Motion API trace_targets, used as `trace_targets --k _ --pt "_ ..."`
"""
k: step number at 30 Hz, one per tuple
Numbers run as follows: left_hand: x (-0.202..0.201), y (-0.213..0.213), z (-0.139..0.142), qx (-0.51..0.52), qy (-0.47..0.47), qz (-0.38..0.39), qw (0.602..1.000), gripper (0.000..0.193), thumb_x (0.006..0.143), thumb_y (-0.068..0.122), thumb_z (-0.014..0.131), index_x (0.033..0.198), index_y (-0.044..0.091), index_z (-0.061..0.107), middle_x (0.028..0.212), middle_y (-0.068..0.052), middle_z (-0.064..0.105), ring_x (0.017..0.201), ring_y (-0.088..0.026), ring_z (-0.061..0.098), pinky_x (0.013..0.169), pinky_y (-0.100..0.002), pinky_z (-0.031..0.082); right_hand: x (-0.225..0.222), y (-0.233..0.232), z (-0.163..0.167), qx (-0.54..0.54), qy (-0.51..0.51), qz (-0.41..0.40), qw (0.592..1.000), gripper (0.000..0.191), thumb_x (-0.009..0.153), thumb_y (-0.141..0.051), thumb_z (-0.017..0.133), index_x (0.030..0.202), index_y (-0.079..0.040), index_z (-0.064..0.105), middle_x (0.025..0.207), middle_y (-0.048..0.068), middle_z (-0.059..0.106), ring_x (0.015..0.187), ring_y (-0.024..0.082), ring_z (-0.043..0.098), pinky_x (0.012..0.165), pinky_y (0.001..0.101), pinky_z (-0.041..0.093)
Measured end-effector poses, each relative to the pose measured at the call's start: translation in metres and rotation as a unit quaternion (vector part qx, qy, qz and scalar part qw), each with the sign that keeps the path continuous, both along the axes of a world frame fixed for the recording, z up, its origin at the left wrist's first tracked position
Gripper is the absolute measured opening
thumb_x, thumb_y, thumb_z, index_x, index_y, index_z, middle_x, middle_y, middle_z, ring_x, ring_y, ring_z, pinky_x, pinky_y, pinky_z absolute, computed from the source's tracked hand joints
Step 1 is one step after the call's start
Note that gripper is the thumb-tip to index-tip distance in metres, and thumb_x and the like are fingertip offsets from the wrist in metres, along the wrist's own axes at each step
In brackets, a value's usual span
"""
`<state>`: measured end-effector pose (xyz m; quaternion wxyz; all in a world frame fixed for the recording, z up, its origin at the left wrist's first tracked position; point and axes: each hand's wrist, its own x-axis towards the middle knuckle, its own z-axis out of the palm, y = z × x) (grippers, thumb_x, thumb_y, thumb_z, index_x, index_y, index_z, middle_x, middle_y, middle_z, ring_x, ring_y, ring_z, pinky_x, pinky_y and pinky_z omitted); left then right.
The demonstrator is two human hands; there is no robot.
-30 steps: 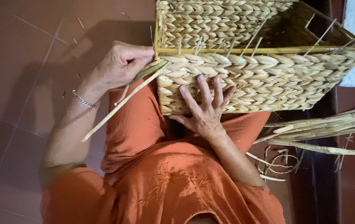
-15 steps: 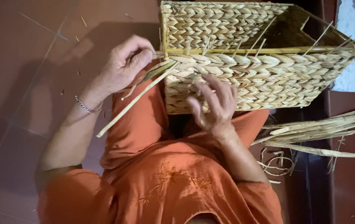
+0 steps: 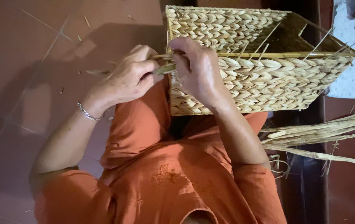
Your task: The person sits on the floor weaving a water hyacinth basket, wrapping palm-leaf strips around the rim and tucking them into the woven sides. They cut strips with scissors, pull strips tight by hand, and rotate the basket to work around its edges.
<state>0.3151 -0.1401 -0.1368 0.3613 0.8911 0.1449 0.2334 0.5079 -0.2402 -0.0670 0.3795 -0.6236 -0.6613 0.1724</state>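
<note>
The head view is dim and warm-toned, with soft indoor light falling from the upper right. The woven basket (image 3: pixel 260 79) takes the most light on its near wall and rim, while its inside falls into shade. A broad, soft-edged shadow spreads over the tiled floor (image 3: pixel 24 62) to the left, and a deep dark patch sits under the basket between the knees. The left hand (image 3: pixel 127 79) and right hand (image 3: pixel 196 70) are evenly lit, their knuckles a little soft from slight motion blur. The bracelet (image 3: pixel 88 113) shows small glints. The pale cloth (image 3: pixel 351 58) at the right edge looks washed out. The dried straw bundle (image 3: pixel 322 132) stays fairly sharp.
</note>
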Motion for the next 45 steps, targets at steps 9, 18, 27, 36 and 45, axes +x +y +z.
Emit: trace_targets --k 9,18,27,36,45 --pt "-0.007 0.022 -0.004 -0.019 0.002 0.067 0.998 0.017 0.106 0.012 0.065 0.103 -0.004 0.07 0.09 -0.015 0.067 0.08 -0.028 0.066 0.073 -0.042 0.053 0.001 0.004 0.002 -0.091 0.004 -0.049 0.995 0.015 0.098 0.004 0.063 0.109 -0.004 0.07 0.083 0.01 0.076 0.066 0.021 0.073 0.057 0.0329 0.054" --pt "0.014 0.053 -0.055 -0.279 -0.013 0.023 0.96 0.026 0.1 0.002 0.049 0.118 0.002 0.067 0.097 -0.009 0.072 0.076 -0.01 0.069 0.068 -0.024 0.061 -0.002 0.003 -0.017 0.036 -0.025 -0.024 0.999 0.017 0.096 0.005 0.069 0.103 -0.005 0.056 0.091 0.004 0.076 0.071 0.007 0.071 0.055 0.025 0.055" --pt "0.007 0.079 -0.063 -0.468 -0.057 0.149 0.869 0.068 0.102 0.062 0.041 0.141 0.009 0.055 0.129 -0.013 0.071 0.121 -0.017 0.068 0.105 -0.032 0.057 0.019 -0.02 0.0 0.03 0.074 -0.022 0.997 0.029 0.093 0.011 0.074 0.087 -0.007 0.053 0.077 -0.003 0.058 0.062 0.003 0.052 0.051 0.0216 0.041" --pt "0.042 0.083 -0.071 -0.381 0.062 0.092 0.918 0.063 0.113 0.057 0.033 0.152 0.009 0.047 0.151 -0.011 0.049 0.14 -0.024 0.045 0.113 -0.041 0.04 0.026 -0.036 0.043 0.078 0.227 0.089 0.967 0.034 0.089 0.016 0.069 0.082 -0.007 0.046 0.098 0.005 0.058 0.085 0.005 0.055 0.071 0.0212 0.048" --pt "-0.032 0.069 -0.019 -0.379 -0.159 0.094 0.907 0.064 0.094 0.017 0.073 0.148 0.007 0.041 0.144 -0.006 0.056 0.136 -0.019 0.051 0.116 -0.035 0.043 0.044 -0.021 0.053 0.118 0.339 0.175 0.917 0.024 0.092 0.015 0.064 0.085 -0.005 0.05 0.101 0.017 0.066 0.062 0.007 0.056 0.052 0.0198 0.047"
